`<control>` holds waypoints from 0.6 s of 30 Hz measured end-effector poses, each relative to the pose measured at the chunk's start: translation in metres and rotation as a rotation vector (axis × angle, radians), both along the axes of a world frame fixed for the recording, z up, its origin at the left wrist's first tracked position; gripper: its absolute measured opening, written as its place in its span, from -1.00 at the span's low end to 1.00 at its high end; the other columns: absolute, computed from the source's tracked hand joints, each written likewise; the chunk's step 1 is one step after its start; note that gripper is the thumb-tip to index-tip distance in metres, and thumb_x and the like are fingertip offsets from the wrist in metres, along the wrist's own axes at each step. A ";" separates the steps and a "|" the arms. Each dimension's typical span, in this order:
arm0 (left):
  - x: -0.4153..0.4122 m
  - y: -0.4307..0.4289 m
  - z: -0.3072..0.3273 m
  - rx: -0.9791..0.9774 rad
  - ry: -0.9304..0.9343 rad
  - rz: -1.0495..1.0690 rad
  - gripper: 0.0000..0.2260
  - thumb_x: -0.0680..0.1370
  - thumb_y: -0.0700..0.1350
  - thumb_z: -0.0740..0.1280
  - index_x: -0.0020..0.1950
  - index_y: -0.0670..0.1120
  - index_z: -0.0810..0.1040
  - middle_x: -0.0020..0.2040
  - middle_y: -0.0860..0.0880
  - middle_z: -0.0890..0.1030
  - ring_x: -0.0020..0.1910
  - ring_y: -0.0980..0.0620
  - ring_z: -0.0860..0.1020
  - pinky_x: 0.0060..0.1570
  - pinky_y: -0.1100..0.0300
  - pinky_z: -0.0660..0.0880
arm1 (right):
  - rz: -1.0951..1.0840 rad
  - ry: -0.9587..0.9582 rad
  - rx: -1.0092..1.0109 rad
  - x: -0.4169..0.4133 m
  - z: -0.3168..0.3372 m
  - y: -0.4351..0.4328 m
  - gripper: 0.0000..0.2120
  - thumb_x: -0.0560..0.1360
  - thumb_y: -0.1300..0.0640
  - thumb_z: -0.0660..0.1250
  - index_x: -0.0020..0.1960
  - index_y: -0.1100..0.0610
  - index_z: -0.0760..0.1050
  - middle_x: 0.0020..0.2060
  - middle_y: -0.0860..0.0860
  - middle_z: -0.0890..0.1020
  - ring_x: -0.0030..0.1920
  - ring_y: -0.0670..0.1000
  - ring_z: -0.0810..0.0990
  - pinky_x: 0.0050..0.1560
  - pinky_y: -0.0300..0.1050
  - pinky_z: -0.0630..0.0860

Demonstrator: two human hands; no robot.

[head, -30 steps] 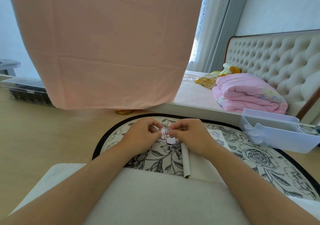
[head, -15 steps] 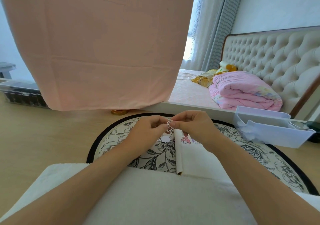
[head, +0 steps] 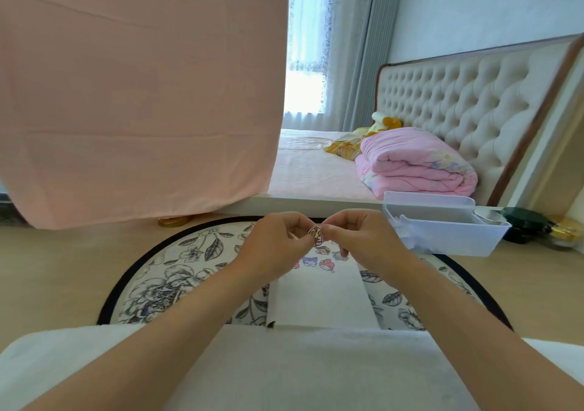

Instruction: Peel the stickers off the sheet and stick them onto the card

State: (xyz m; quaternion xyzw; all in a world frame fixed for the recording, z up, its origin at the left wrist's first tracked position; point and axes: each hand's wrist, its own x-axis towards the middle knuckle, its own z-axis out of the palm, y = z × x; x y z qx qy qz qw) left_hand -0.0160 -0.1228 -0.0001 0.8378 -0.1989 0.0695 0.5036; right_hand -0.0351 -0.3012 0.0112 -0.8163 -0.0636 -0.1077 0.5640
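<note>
A small white, red and yellow sticker (head: 316,234) is held up above the card, pinched between the fingertips of my left hand (head: 278,246) and my right hand (head: 360,240). Whether a backing piece is still on it cannot be told. Below the hands lies the white card (head: 319,297) on a round floral mat (head: 177,271). Several small cartoon stickers (head: 317,260) sit in a row near the card's far edge, partly hidden by my hands.
A pale blue plastic bin (head: 442,224) stands at the right of the mat. A pink cloth (head: 139,94) hangs at the left, over a gold base (head: 173,220). A bed with a folded pink quilt (head: 414,164) lies behind. Dark jars (head: 524,224) sit far right.
Both hands have lifted the sticker from the mat to above the card's far edge. The view has tilted, showing more of the card and its stickers.
</note>
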 end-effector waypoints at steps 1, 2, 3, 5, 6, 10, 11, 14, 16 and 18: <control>0.001 -0.008 0.000 0.037 -0.025 -0.004 -0.95 0.53 0.02 0.43 -0.11 0.11 0.68 -0.24 0.17 0.69 -0.33 0.14 0.60 -0.28 0.13 0.59 | -0.016 -0.014 -0.002 0.000 -0.001 -0.005 -0.92 0.50 0.24 0.47 -0.16 0.13 0.69 -0.30 0.08 0.71 -0.47 -0.10 0.50 -0.40 -0.21 0.48; 0.003 -0.015 0.000 0.054 -0.044 -0.007 -0.93 0.54 0.02 0.41 -0.11 0.11 0.67 -0.24 0.18 0.68 -0.36 0.19 0.57 -0.32 0.13 0.57 | -0.031 -0.025 -0.006 0.000 -0.003 -0.010 -0.92 0.50 0.25 0.46 -0.16 0.14 0.69 -0.32 0.06 0.71 -0.48 -0.12 0.50 -0.42 -0.25 0.46; 0.004 -0.021 -0.001 0.055 -0.057 -0.005 -0.91 0.55 0.03 0.39 -0.12 0.10 0.68 -0.25 0.18 0.67 -0.39 0.24 0.53 -0.35 0.17 0.52 | -0.047 -0.034 -0.010 0.001 -0.004 -0.015 -0.92 0.50 0.26 0.45 -0.16 0.15 0.68 -0.33 0.05 0.71 -0.49 -0.14 0.50 -0.44 -0.29 0.43; 0.007 -0.032 -0.003 0.057 -0.065 0.015 -0.89 0.55 0.03 0.39 -0.15 0.09 0.68 -0.27 0.18 0.67 -0.41 0.27 0.49 -0.34 0.24 0.42 | -0.076 -0.053 -0.035 0.003 -0.006 -0.023 -0.92 0.49 0.26 0.44 -0.16 0.15 0.69 -0.34 0.04 0.71 -0.49 -0.17 0.50 -0.44 -0.32 0.42; 0.009 -0.035 -0.005 0.056 -0.062 0.024 -0.89 0.55 0.03 0.40 -0.15 0.09 0.68 -0.27 0.17 0.67 -0.41 0.27 0.49 -0.32 0.23 0.44 | -0.088 -0.062 -0.065 0.005 -0.008 -0.026 -0.91 0.48 0.25 0.44 -0.17 0.12 0.69 -0.33 0.03 0.72 -0.47 -0.17 0.50 -0.41 -0.32 0.43; 0.013 -0.042 -0.017 -0.019 -0.006 0.048 -0.96 0.52 -0.02 0.45 -0.13 0.08 0.66 -0.27 0.13 0.69 -0.30 0.14 0.61 -0.24 0.14 0.54 | -0.113 -0.082 -0.201 0.010 -0.018 -0.031 -0.89 0.44 0.20 0.45 -0.21 0.03 0.70 -0.37 -0.04 0.70 -0.47 -0.21 0.50 -0.37 -0.34 0.43; 0.014 -0.042 -0.020 -0.043 0.005 0.055 -0.96 0.51 -0.04 0.46 -0.14 0.07 0.66 -0.27 0.11 0.69 -0.27 0.11 0.64 -0.22 0.14 0.56 | -0.123 -0.093 -0.231 0.012 -0.020 -0.030 -0.90 0.44 0.18 0.45 -0.21 0.02 0.70 -0.39 -0.07 0.69 -0.47 -0.22 0.51 -0.37 -0.34 0.43; 0.016 -0.041 -0.024 -0.116 0.049 0.055 -0.95 0.50 -0.09 0.48 -0.17 0.02 0.68 -0.26 0.04 0.71 -0.20 0.01 0.68 -0.16 0.07 0.59 | -0.169 -0.139 -0.333 0.015 -0.025 -0.028 -0.93 0.42 0.10 0.45 -0.22 -0.02 0.69 -0.40 -0.19 0.67 -0.42 -0.22 0.56 -0.32 -0.25 0.51; 0.017 -0.040 -0.025 -0.138 0.063 0.047 -0.95 0.49 -0.10 0.48 -0.17 0.02 0.69 -0.26 0.03 0.71 -0.19 0.00 0.68 -0.13 0.06 0.60 | -0.191 -0.166 -0.389 0.016 -0.027 -0.026 -0.94 0.42 0.05 0.44 -0.21 -0.05 0.68 -0.37 -0.23 0.67 -0.37 -0.22 0.59 -0.26 -0.17 0.58; 0.017 -0.038 -0.027 -0.127 0.050 0.044 -0.95 0.49 -0.09 0.47 -0.18 0.03 0.69 -0.26 0.05 0.71 -0.20 0.02 0.68 -0.15 0.08 0.59 | -0.202 -0.189 -0.428 0.015 -0.029 -0.023 -0.94 0.43 0.03 0.43 -0.20 -0.07 0.67 -0.35 -0.24 0.67 -0.37 -0.24 0.57 -0.29 -0.23 0.52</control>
